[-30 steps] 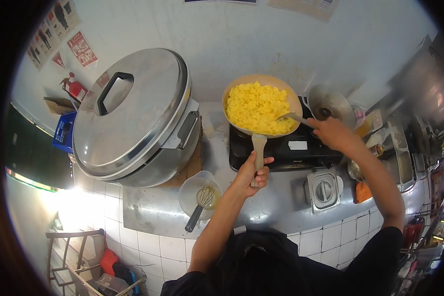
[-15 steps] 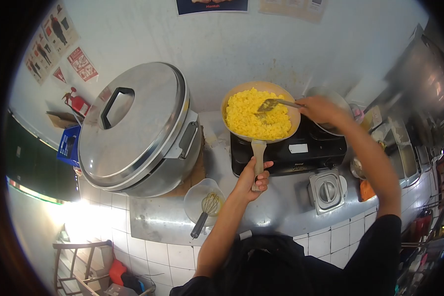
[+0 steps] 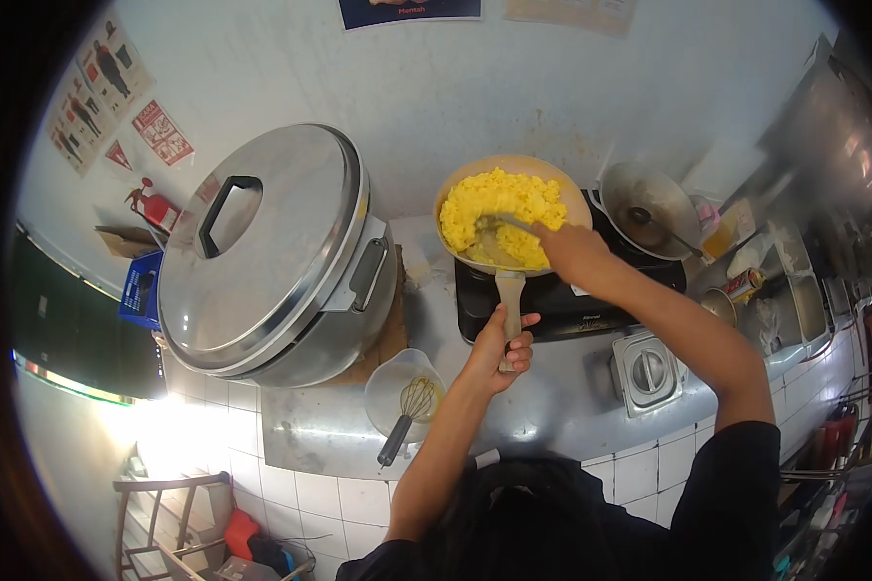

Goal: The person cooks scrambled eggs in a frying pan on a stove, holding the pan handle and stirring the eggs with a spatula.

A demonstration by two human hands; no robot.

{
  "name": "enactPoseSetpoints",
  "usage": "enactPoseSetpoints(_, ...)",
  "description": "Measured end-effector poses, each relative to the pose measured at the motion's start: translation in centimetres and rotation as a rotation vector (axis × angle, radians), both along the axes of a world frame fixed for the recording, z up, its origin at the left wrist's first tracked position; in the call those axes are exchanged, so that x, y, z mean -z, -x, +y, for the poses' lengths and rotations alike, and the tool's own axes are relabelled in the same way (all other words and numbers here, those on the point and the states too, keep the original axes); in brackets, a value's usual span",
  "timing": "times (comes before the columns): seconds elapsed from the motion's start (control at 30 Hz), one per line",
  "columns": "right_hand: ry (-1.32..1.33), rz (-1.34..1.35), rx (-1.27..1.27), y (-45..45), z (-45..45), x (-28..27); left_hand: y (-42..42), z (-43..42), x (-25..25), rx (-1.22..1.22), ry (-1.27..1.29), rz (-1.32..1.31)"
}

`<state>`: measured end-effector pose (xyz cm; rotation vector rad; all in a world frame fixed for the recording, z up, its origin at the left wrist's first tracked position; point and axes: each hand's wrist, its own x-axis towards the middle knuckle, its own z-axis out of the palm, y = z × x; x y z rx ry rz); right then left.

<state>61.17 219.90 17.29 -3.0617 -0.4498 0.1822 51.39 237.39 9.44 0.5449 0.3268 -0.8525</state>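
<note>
Scrambled eggs (image 3: 518, 198), yellow and crumbled, fill much of a frying pan (image 3: 578, 208) on the black gas stove (image 3: 581, 315). My left hand (image 3: 499, 353) is wrapped round the pan's pale handle (image 3: 511, 295), which points toward me. Over the pan's right side, my right hand (image 3: 574, 254) is closed on a spatula (image 3: 513, 224). The spatula's blade is down among the eggs, partly hidden by them. A patch of bare pan bottom shows near the blade.
Left of the stove stands a large lidded metal pot (image 3: 262, 252). A clear bowl (image 3: 383, 392) holding a whisk (image 3: 407, 416) sits at the counter's front. A wok (image 3: 649, 184) with a ladle and a lidded steel container (image 3: 647, 375) lie to the right.
My right hand has moved left and toward me with the spatula, pushing eggs and baring part of the pan. The wok, covered before, now shows. My left hand stays on the handle.
</note>
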Motion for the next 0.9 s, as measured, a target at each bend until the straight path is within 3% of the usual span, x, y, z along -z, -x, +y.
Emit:
enactPoseSetpoints(0.13, 0.066, 0.048, 0.027, -5.7, -2.8, -0.6, 0.0, 0.2, 0.3, -0.02, 0.031, 0.007)
enactPoseSetpoints(0.2, 0.046, 0.082, -0.148, -7.8, -6.1, -1.6, 0.0, 0.2, 0.5, -0.022, 0.041, 0.002)
enactPoseSetpoints(0.33, 0.105, 0.033, -0.132, -2.0, -7.1, -10.9, 0.0, 0.4, 0.4, -0.011, 0.044, 0.006)
enactPoseSetpoints(0.4, 0.19, 0.122, -0.074, 0.9, -7.0, -12.5, -0.1, 0.5, 0.5, 0.0, 0.07, 0.011)
enactPoseSetpoints(0.5, 0.375, 0.248, -0.024, 4.0, -5.6, -9.6, -0.1, 0.3, 0.6, 0.016, 0.059, 0.007)
enactPoseSetpoints(0.57, 0.256, 0.05, -0.07, 5.1, -5.3, -4.1, 0.0, 0.3, 0.6, 0.023, 0.034, 0.001)
enactPoseSetpoints(0.7, 0.106, -0.084, -0.06, 1.8, -2.2, -0.4, 0.0, 0.3, 0.4, 0.018, 0.007, -0.009)
enactPoseSetpoints(0.9, -0.088, 0.002, -0.132, -7.3, -4.3, -2.4, 0.0, 0.1, 0.6, 0.008, 0.043, 0.004)
